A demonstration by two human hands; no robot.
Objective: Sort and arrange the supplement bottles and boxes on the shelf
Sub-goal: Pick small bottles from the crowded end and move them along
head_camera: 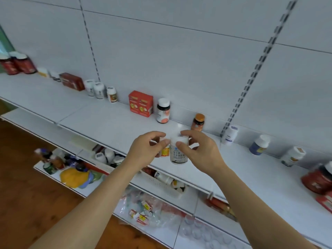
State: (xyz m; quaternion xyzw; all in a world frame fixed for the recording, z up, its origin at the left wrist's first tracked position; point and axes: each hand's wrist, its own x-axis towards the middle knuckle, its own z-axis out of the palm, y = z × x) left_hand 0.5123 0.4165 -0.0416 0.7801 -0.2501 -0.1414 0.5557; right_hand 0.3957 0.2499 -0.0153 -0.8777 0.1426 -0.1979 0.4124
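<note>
My left hand (143,151) grips a small white bottle with an orange-yellow label (165,150), mostly hidden behind its fingers. My right hand (199,150) holds a larger white bottle with blue print (178,153) by its cap. Both bottles hang side by side above the front of the white shelf (107,121). Along the shelf's back stand a red box (141,103), a dark bottle with a white cap (163,110) and an orange-capped bottle (198,122).
More white bottles (98,89), a dark red box (71,81) and red jars (18,64) line the back left. Bottles (259,145) and a red jar (318,178) stand at the right. The lower shelves hold a white basket (161,184) of bottles and plastic bags.
</note>
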